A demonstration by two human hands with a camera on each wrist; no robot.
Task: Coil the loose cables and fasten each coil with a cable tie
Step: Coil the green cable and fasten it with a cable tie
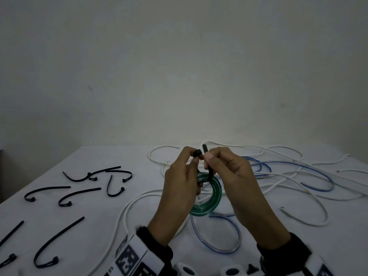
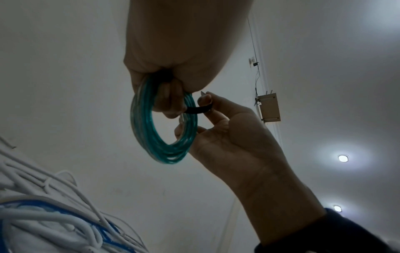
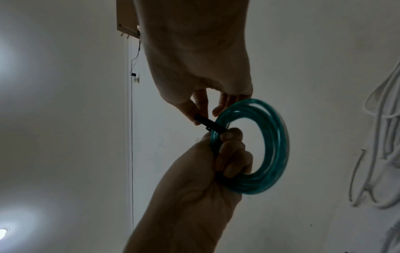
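1. Hidden: in the head view the left hand (image 1: pixel 180 188) covers the left half of the green coil (image 1: pixel 209 196), so where the fingers grip it can't be read there. The right wrist view shows the lower fingers curled through the coil's centre, clamping the turns against the palm.
2. Cable tie (image 1: pixel 208 162): black, looped round the coil's top. The loop itself sits behind fingers in every view. I can't tell whether the tail is in the head slot.
3. Left hand's thumb and forefinger pinch the tie's square head (image 1: pixel 197 152), held above the coil.
4. Right hand (image 1: pixel 229 174) pinches the tie's strap between thumb and forefinger. The tail tip (image 1: pixel 204 147) sticks up past the fingertips. Other fingers hang loose beside the coil, per the right wrist view.
5. Coil location: held in the air between both hands, above the table (image 1: pixel 95 216), centre of the head view. It is several turns thick and roughly upright.
6. Wrist views are dim and backlit; the tie reads only as a short dark bar at the coil's edge.
7. Under and right of the hands: a tangle of loose white cables (image 1: pixel 278 176) and blue cables (image 1: pixel 318 176) on the table. One blue loop (image 1: pixel 217 234) lies directly below the coil.
8. Left side of the table: spare black cable ties (image 1: pixel 79 194), scattered and curved, well apart from the hands. One at the bottom left is cut off by the frame edge.
9. Wrist straps with printed markers (image 1: pixel 127 257) are partly cut off at the bottom edge.
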